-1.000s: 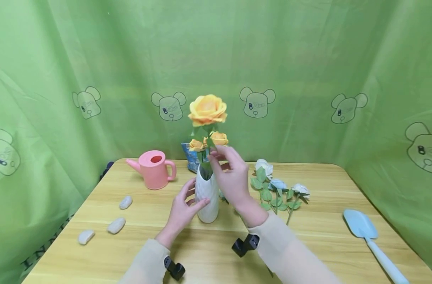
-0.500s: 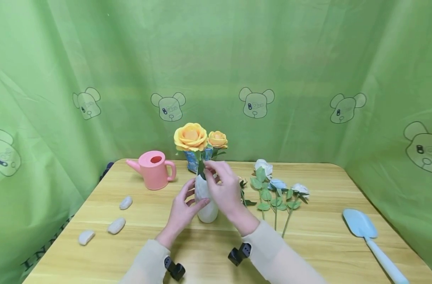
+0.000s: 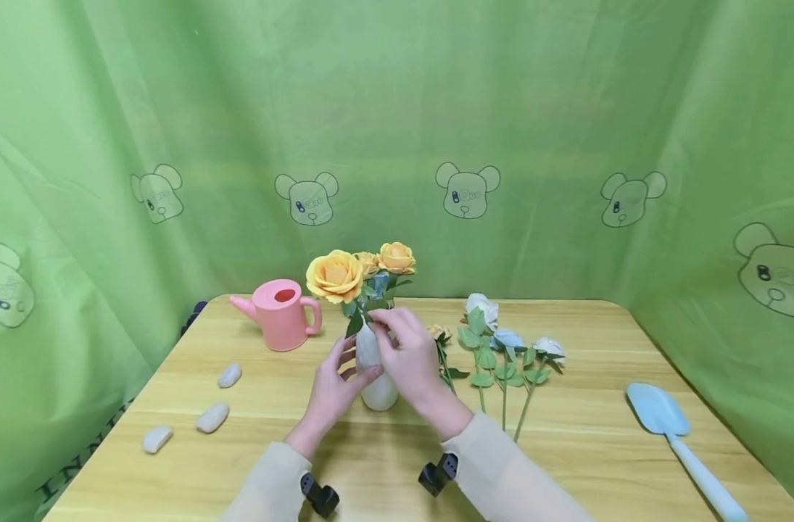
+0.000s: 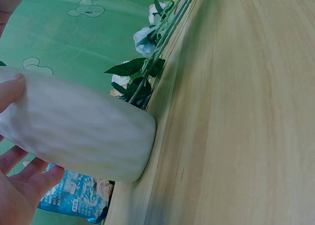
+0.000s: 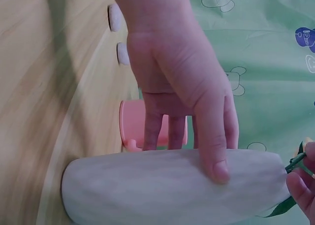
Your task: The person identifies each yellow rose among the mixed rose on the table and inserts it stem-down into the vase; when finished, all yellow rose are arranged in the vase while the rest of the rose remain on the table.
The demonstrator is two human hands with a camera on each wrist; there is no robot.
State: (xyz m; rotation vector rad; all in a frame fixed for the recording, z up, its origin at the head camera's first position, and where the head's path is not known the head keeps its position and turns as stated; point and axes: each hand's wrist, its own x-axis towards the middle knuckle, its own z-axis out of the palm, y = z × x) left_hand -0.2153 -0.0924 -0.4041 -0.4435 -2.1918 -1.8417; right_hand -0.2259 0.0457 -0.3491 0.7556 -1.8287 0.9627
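A white textured vase [image 3: 378, 391] stands upright on the table. My left hand [image 3: 332, 386] holds it from the left, thumb across the front and fingers behind, as the left wrist view shows on the vase body [image 4: 83, 126]. My right hand [image 3: 410, 355] is at the mouth and pinches the green stem [image 5: 296, 162] of a large yellow rose [image 3: 335, 277], which leans left over the rim. Two smaller yellow roses [image 3: 397, 258] rise behind it. The stem ends inside the vase are hidden.
To the left stand a pink watering can [image 3: 284, 316] and several pale stones [image 3: 212, 417]. A blue packet [image 4: 74, 193] is behind the vase. White and pale blue roses [image 3: 507, 338] and a yellow one [image 3: 439, 333] lie right; a light blue shovel [image 3: 659, 410] lies farther right.
The right hand has lowered the large yellow rose into the vase, and its bloom has dropped and shifted left. The left hand has stayed on the vase.
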